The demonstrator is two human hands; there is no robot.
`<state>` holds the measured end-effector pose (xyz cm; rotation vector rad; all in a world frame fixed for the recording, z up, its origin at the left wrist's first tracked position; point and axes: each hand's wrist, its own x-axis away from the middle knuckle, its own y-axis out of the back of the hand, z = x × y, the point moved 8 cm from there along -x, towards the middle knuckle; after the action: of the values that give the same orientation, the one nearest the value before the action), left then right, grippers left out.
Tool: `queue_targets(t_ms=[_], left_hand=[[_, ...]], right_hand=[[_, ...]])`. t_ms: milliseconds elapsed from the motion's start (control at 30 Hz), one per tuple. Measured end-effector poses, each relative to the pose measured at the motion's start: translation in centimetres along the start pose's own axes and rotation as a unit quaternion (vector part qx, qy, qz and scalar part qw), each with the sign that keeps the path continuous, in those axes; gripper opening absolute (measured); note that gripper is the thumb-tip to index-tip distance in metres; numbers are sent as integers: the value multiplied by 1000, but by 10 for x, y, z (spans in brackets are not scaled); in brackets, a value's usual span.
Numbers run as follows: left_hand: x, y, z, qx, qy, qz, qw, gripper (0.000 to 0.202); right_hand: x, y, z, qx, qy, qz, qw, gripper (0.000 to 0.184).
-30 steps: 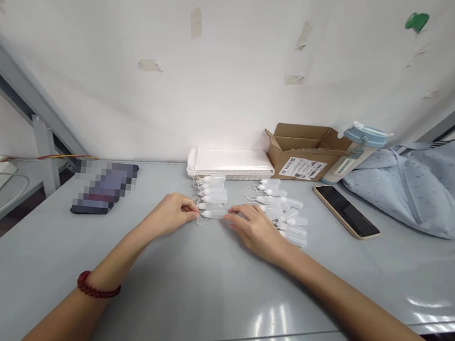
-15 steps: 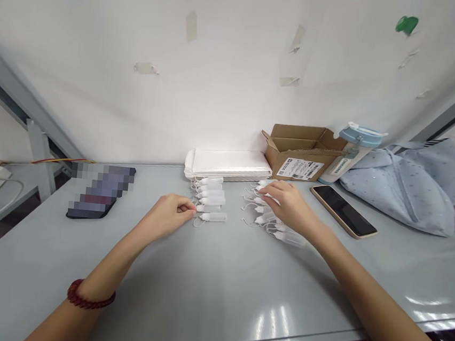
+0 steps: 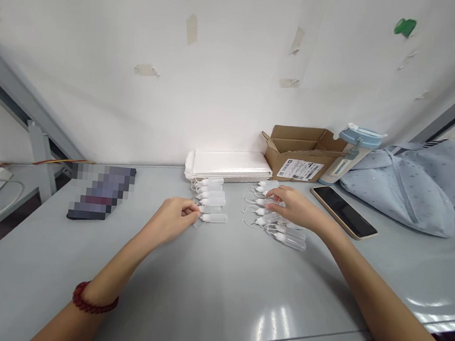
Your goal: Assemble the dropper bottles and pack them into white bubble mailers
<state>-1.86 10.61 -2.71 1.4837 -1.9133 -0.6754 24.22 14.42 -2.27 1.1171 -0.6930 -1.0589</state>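
Small clear dropper bottles with white pointed caps and thin loops lie on the grey table in two groups. My left hand is closed in a pinch at the cap end of a dropper bottle in the left column. Just in front of that lies the nearest bottle. Over the right group, my right hand has its thumb and forefinger apart above a bottle. Part of this group is hidden under the hand, with another bottle showing at its near end.
Behind the bottles lies a stack of flat white boxes. An open cardboard box and a blue-lidded drink bottle stand at the back right. A phone and a light blue cloth bag lie right. A blurred dark object is left.
My right hand has moved slightly right and nearer to me, uncovering more of the right group. My left hand has shifted a little right, still pinched at the bottle's cap end.
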Motion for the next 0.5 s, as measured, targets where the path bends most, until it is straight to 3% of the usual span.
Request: queue_targets(t_ms=[500], left_hand=[[0, -4, -3, 9, -29, -5, 1000, 34]], right_hand=[[-1, 10, 8, -58, -5, -18, 998, 29]])
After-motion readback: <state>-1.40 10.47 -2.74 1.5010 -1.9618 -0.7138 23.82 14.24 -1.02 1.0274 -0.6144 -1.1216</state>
